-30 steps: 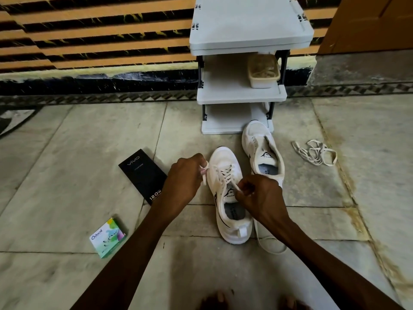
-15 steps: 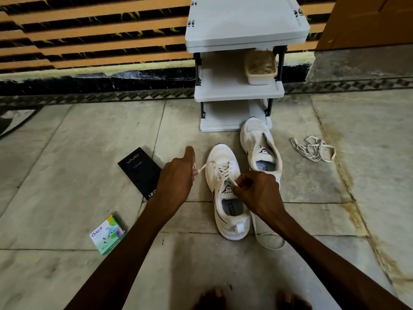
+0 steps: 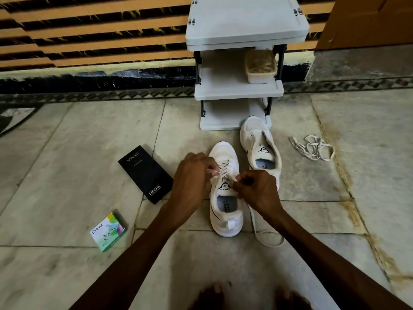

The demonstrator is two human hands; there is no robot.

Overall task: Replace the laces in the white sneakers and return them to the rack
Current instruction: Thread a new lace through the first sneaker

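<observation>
Presently, both of your hands sit at the centre of the frame over the nearer white sneaker [image 3: 225,206], which stands on the floor tiles [image 3: 67,175] with its toe pointing to the rack [image 3: 223,86].

1. Your left hand [image 3: 194,175] is curled at the left edge of the eyelet rows. Its fingertips pinch a short white piece of the lace [image 3: 266,240] against the upper.
2. Your right hand [image 3: 257,189] is curled at the right edge, beside the tongue. Thumb and forefinger pinch the same lace where it leaves the top eyelets. From under this hand the lace drops to the floor and lies in a loose loop just right of the heel.
3. The crossings over the forefoot are threaded; the upper eyelets are hidden by your fingers, so their state cannot be told.
4. The second sneaker [image 3: 260,144] stands just beyond and to the right, unlaced, its toe touching the foot of the rack.
5. A loose bundle of laces [image 3: 312,148] lies right of centre, well apart from both shoes.
6. A tub [image 3: 260,68] sits on the middle shelf of the rack, right side.
7. A black box [image 3: 146,173] lies left of centre near your left hand; a small green box [image 3: 108,231] lies at lower left.
</observation>
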